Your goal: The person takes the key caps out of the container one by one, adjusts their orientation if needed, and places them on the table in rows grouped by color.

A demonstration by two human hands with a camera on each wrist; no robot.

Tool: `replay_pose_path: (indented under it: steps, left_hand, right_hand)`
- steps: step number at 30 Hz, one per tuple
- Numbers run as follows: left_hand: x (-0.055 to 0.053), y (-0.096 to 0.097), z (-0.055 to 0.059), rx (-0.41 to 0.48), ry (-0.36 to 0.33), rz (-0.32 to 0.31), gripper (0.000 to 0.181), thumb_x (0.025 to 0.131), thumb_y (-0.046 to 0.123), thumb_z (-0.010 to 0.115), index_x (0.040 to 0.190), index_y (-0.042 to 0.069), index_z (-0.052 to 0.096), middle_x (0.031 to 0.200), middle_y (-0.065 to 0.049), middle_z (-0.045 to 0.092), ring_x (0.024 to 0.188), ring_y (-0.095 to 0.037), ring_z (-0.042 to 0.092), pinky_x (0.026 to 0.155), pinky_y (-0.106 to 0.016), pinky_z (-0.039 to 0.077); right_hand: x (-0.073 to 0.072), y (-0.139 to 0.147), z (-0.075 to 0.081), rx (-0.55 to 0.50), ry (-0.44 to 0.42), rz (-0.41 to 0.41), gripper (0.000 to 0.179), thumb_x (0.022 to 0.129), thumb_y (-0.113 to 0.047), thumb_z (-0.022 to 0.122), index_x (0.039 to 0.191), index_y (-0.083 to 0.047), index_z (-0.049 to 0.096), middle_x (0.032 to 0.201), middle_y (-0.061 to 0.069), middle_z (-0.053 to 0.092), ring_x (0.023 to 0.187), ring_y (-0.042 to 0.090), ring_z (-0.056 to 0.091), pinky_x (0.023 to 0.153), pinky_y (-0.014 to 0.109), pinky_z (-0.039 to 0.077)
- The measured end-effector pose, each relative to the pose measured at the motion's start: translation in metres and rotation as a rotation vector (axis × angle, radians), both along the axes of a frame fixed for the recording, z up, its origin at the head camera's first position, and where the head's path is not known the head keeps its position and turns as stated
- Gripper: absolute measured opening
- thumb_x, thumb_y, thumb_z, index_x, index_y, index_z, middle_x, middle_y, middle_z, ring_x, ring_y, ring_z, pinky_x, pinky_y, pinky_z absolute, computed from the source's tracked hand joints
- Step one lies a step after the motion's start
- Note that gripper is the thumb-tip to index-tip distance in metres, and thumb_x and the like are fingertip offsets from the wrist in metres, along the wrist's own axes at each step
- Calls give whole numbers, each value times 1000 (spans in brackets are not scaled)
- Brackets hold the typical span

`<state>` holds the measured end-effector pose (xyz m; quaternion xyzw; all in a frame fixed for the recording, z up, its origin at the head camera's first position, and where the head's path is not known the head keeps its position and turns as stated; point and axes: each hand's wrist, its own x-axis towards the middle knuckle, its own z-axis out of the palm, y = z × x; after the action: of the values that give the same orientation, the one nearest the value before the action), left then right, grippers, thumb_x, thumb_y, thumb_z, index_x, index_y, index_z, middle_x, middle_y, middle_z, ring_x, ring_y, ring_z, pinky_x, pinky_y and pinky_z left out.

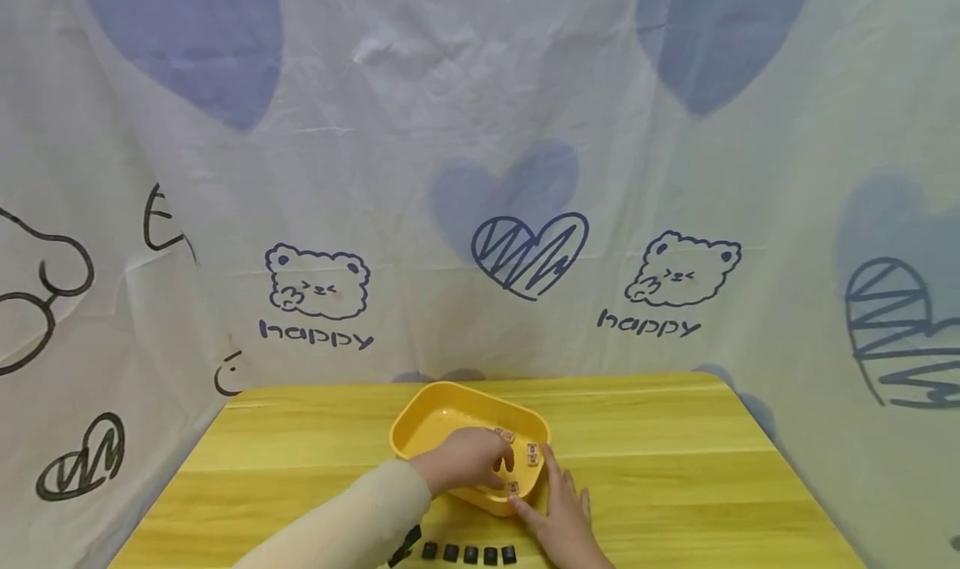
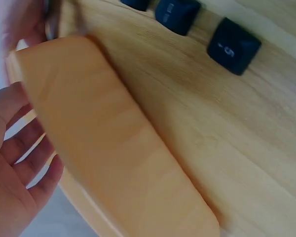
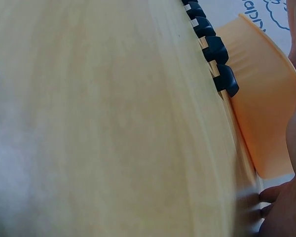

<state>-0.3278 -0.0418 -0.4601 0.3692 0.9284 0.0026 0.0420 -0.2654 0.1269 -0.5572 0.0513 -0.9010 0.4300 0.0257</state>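
Note:
A yellow plastic basin (image 1: 420, 411) with rounded corners stands on the table. My left hand (image 1: 472, 456) reaches down into it over the near rim. In the left wrist view several fingers (image 2: 27, 148) of that hand are spread and loosely bent beside the wall; its thumb is hidden. My right hand (image 1: 562, 519) holds the basin's near right corner, thumb at the front rim and the other fingers along the right side. Small square pale pieces with dark marks lie inside, among them one piece (image 1: 532, 454) by the right wall and one piece (image 1: 513, 487) near the right thumb.
Several black keycaps (image 1: 471, 554) form a row on the wooden table (image 1: 675, 452), in front of the basin. A keycap (image 2: 234, 46) in the left wrist view bears a printed 5. Behind the table hangs a white cloth (image 1: 420, 319) with hearts and bears.

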Motion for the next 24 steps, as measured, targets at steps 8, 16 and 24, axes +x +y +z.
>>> replay_pose_path:
  steps: [8, 16, 24]
  left_hand:
    - [-7, 9, -17, -89, -5, -99, 15, 84, 25, 77, 99, 25, 74, 84, 12, 67, 71, -1, 56, 65, -19, 47]
    - [-15, 22, -31, -156, -9, -158, 12, 87, 22, 74, 97, 28, 73, 85, 14, 65, 75, -2, 56, 70, -22, 47]
    - [-16, 35, -32, -254, 20, -233, 10, 90, 22, 70, 82, 25, 67, 70, 14, 58, 63, -2, 51, 62, -21, 45]
  right_hand:
    - [1, -2, -5, -8, 1, 8, 97, 86, -60, 61, 157, -18, 11, 153, 28, 26, 136, 56, 18, 105, 71, -1]
    - [1, 0, -5, -13, -9, 1, 95, 87, -58, 62, 157, -20, 11, 153, 26, 27, 136, 56, 18, 104, 72, -1]
    - [-1, 3, -5, -22, -7, 8, 98, 85, -64, 60, 157, -18, 11, 154, 25, 27, 137, 56, 18, 104, 72, 0]
